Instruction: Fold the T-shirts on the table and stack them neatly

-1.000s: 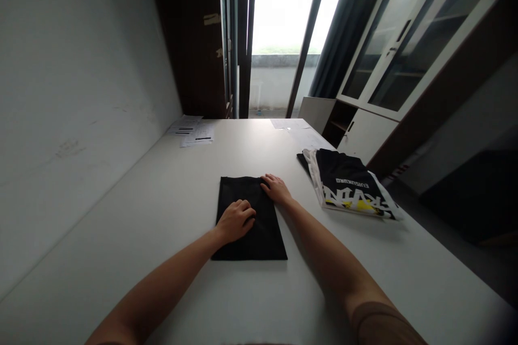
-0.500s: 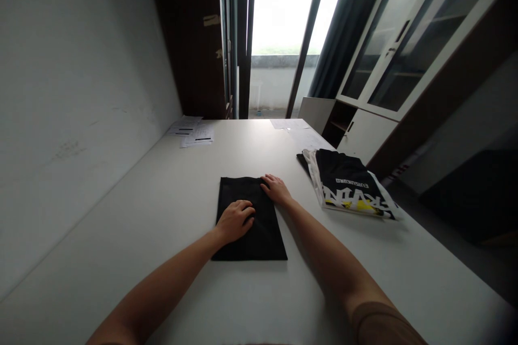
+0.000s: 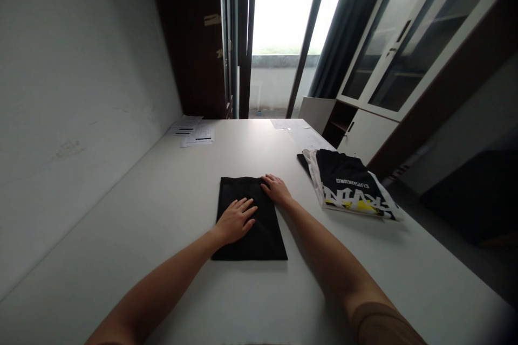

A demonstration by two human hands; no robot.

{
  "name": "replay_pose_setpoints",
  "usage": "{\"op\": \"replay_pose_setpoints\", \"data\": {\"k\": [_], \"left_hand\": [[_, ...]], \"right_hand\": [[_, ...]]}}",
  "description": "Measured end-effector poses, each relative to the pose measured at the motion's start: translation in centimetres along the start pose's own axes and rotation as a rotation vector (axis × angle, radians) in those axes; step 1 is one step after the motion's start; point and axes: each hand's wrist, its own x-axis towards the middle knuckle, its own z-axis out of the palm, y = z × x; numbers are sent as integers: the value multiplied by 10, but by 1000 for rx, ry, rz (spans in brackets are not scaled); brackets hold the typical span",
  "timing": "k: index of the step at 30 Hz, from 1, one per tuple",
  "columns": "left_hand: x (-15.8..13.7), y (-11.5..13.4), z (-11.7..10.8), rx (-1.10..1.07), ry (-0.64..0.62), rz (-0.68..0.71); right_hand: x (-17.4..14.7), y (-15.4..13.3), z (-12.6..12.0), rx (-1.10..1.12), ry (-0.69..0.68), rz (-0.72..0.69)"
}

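A flat black rectangle of what looks like folded cloth or a bag (image 3: 254,242) lies on the white table (image 3: 162,199) in front of me; I cannot tell its exact kind. On its middle rests my left hand (image 3: 236,220), palm down with the fingers spread. My right hand (image 3: 277,190) is at its far right corner, fingers stretched over the edge and the palm partly on the table. Neither hand grips anything.
To the right lies a stack of folded printed clothes (image 3: 352,183), black on top with white lettering. Paper sheets (image 3: 198,135) sit at the far left, more papers (image 3: 291,125) at the far right. A wall (image 3: 81,118) borders the left; a cabinet (image 3: 388,54) stands right.
The fingers of my left hand have straightened and spread on the black piece; before, they were curled. My right hand and the clothes stack stay in place.
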Motion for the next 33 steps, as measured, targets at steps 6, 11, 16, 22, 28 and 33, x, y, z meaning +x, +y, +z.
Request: {"op": "replay_pose_setpoints", "data": {"k": [6,11,16,22,28,33], "left_hand": [[0,1,-2,-4,8,2],[0,1,-2,-6,11,-1],[0,1,-1,-6,10,0],[0,1,-1,-6,14,2],[0,1,-1,-10,18,2],[-1,1,-1,-18,25,3]], "right_hand": [[-1,-1,-2,3,-4,-6],[0,0,0,1,-1,-6],[-1,0,1,2,8,-10],[-1,0,0,0,8,-1],[-1,-2,-3,10,-8,7],[-2,-4,-4,6,-1,5]]}}
